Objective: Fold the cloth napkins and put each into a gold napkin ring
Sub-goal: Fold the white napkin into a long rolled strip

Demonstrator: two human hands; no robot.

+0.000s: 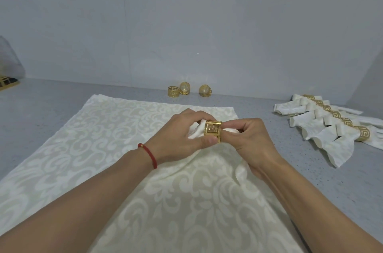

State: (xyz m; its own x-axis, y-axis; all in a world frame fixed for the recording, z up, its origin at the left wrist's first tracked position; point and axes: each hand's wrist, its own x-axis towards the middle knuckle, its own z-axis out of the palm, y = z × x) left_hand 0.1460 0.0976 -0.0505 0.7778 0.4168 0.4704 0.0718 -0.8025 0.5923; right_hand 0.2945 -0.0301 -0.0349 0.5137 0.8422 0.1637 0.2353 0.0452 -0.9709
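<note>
Both forearms cross a damask napkin [87, 149]; spare rings [173, 91] at twelve o'clock, finished bundles [331, 126] at two. Left hand [182, 134] and right hand [255, 140] pinch the gold ring [212, 130] around bunched cloth.

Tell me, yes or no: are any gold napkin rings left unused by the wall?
Yes, three empty gold cut-out metal napkin rings sit on the grey countertop against the wall.

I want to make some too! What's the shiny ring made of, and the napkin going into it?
The ring looks like gold-coloured metal: it shines and has a cut-out maze pattern. It could be plated or painted. The napkin looks like woven cream cloth, since it bunches softly where both hands grip it.
</note>
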